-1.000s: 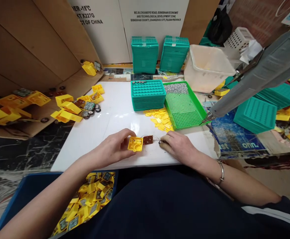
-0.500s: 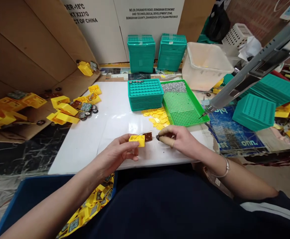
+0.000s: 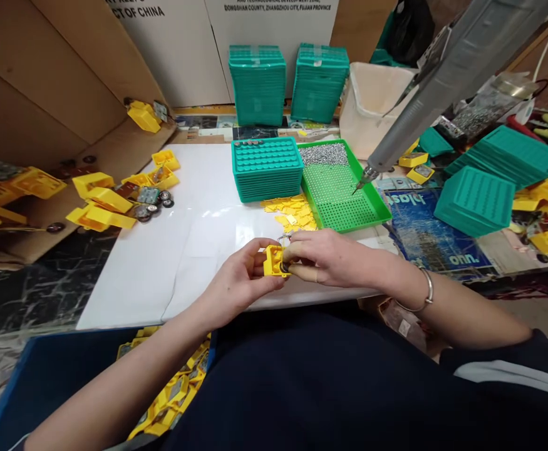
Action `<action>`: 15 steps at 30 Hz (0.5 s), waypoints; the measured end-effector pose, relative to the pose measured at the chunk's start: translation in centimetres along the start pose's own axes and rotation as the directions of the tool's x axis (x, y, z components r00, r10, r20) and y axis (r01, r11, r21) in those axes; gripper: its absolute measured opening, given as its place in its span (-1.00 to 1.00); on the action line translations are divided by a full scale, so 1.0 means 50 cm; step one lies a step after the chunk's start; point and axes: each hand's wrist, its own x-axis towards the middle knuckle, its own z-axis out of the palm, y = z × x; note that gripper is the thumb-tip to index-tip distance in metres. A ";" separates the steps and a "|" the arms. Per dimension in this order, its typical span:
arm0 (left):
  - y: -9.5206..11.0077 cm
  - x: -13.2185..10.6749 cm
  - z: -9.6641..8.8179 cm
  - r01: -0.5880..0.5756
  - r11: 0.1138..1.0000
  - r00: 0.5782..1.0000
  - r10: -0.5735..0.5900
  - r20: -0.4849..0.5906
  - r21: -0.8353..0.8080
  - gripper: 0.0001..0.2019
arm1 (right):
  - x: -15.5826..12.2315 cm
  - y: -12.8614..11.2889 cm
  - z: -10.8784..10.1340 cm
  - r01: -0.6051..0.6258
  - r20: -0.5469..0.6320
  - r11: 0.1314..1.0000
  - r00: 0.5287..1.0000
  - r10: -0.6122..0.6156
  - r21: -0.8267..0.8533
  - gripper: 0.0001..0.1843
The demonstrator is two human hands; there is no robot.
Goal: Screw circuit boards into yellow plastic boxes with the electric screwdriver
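Note:
My left hand [image 3: 238, 279] is closed round a small yellow plastic case [image 3: 270, 262], its open hollow side facing up. My right hand [image 3: 330, 258] pinches a small dark round part [image 3: 284, 267] at the right side of the case, pressed into or against its inside; the fingers hide most of it. Thin wires [image 3: 280, 238] rise just above the case. The brown circuit board cannot be made out now behind my fingers. Both hands are above the white tabletop [image 3: 198, 250], near its front edge.
Yellow flat pieces [image 3: 297, 216] lie beyond my hands, beside stacked teal trays [image 3: 267, 181]. A green tray [image 3: 370, 216] holds screws, with a power screwdriver [image 3: 396, 134] hanging over it. Yellow cases [image 3: 107, 203] lie left; a blue bin [image 3: 24, 369] with more stands below.
My right hand has brought the dark round part leftward to the yellow case. My left hand has moved slightly right and tipped the case so its hollow shows. The view has shifted.

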 end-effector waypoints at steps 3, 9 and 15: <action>0.001 0.002 0.009 -0.008 1.000 1.000 0.008 0.000 -0.010 -0.54 | 0.021 -0.028 -0.017 -0.130 0.147 0.975 0.977 0.158 -0.179 -0.89; 0.005 0.008 0.015 -0.061 0.997 0.997 0.059 -0.048 -0.044 -0.58 | 0.049 -0.054 -0.022 -0.241 0.198 0.921 0.930 0.309 -0.306 -0.87; -0.015 0.025 0.008 -0.116 0.959 0.985 0.078 -0.151 -0.259 -0.57 | 0.026 -0.031 -0.014 -0.168 0.010 0.980 0.985 0.170 -0.105 -0.78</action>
